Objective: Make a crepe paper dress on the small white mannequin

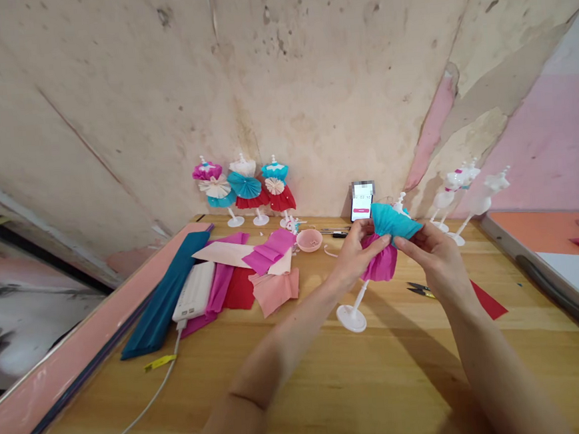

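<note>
I'm watching the left hand point(355, 255) and right hand point(435, 255) gripping a crepe-paper dress point(390, 252) above a wooden workbench point(302, 383) scattered with paper sheets point(239, 288), facing a stained plaster wall point(278, 77).

Two arms of the person are seen in this view, and both are bare from the wrist down to the lower edge. The left forearm point(275, 358) enters at about 7 o'clock and the right forearm point(491, 361) enters at about 5 o'clock. Each one is long and slim, and it becomes narrow toward the wrist. Near 7 o'clock the left forearm carries one thin dark line across it, perhaps a crease point(244, 401). The left hand point(353, 255) and the right hand point(436, 259) have slender fingers. Their nails are too small to tell.
</note>
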Demonstrator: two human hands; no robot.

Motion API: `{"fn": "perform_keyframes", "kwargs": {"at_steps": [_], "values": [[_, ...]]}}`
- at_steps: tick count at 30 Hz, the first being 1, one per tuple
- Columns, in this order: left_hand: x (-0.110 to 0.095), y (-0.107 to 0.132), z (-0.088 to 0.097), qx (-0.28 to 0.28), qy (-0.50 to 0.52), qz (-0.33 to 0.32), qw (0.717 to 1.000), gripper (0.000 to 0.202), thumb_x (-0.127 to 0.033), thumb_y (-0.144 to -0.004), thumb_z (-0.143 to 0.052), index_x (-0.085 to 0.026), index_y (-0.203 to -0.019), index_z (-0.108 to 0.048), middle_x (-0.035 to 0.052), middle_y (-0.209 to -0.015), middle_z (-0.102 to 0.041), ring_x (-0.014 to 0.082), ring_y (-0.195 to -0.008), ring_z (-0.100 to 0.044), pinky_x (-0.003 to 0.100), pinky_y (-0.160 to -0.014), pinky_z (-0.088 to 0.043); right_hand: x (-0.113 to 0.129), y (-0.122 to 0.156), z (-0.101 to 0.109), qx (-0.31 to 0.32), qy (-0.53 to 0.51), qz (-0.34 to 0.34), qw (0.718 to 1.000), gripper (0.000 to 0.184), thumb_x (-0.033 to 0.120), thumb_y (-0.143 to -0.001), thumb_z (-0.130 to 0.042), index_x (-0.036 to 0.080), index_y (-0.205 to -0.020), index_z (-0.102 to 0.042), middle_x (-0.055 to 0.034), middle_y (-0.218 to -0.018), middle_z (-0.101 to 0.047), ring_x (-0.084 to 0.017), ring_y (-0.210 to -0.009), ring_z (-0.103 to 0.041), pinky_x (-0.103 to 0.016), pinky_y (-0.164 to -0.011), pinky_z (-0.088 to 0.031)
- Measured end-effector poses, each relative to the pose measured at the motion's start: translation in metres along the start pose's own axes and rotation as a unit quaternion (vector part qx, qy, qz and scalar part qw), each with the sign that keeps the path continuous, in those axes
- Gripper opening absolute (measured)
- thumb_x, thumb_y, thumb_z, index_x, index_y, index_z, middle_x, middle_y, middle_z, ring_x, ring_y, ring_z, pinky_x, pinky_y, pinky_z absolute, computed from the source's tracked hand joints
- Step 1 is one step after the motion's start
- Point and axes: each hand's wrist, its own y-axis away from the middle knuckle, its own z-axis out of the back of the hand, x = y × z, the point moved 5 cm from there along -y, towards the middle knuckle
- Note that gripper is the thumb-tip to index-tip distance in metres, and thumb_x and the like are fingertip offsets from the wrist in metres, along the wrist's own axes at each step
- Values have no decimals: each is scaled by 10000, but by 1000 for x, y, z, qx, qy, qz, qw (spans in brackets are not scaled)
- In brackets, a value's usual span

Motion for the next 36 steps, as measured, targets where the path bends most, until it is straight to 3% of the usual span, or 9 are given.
{"fn": "perform_keyframes", "kwargs": {"at_steps": [6, 13, 19, 28, 36], "values": [[-1, 2, 0, -23, 25, 12, 999, 425, -384, -826, -705, -206, -1160, -511, 89, -1203, -620, 211, -1136, -588, 374, -1024, -427, 0, 1, 2, -21, 50, 4, 999, 276, 484, -851, -654, 265, -1018, -644, -43, -948, -682, -232, -870, -617, -392, -756, -508], [-5, 2, 1, -29, 30, 1, 999, 388, -356, -824, -707, -206, -1125, -513, 72, -1155, -626, 198, -1104, -590, 362, -1002, -433, 4, 0, 4, 1, 159, 27, 987, 245, 475, -870, -634, 231, -875, -648, -5, -753, -595, -170, -707, -510, -333, -665, -404], [-5, 2, 1, -23, 28, -8, 999, 379, -341, -832, -699, -201, -1124, -504, 72, -1151, -609, 187, -1081, -581, 342, -968, -438, -8, 0, 1, 21, 94, 3, 995, 260, 469, -887, -609, 237, -987, -671, -26, -884, -665, -196, -800, -573, -354, -739, -454], [-3, 2, 1, -20, 26, 1, 999, 411, -352, -823, -710, -203, -1141, -496, 89, -1171, -618, 211, -1112, -587, 379, -1006, -428, -6, -1, 6, -7, 166, 13, 986, 250, 451, -884, -611, 222, -958, -679, -20, -786, -625, -171, -711, -509, -317, -662, -409], [-3, 3, -1, -25, 25, 0, 999, 418, -347, -817, -716, -196, -1139, -497, 97, -1185, -618, 213, -1104, -598, 385, -999, -437, -9, 0, 4, -11, 131, -9, 991, 271, 448, -884, -615, 212, -1000, -683, -37, -881, -669, -181, -771, -559, -330, -707, -447]]}}
